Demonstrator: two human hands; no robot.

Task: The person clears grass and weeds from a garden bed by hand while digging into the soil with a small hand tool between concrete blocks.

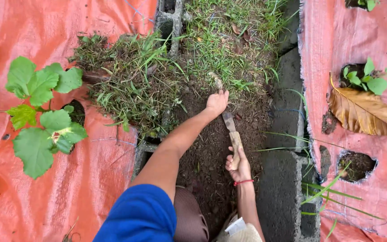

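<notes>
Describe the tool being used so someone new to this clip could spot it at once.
Find the strip of bare soil between the two orange tarps. Near its middle, the right hand grips a short knife by its pale wooden handle. It is the only tool there, its dark blade pointing toward the grass.

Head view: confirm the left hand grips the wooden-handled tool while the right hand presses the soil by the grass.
Hands are swapped. In the head view the right hand grips the wooden-handled tool, and the left hand presses the soil by the grass.
</notes>
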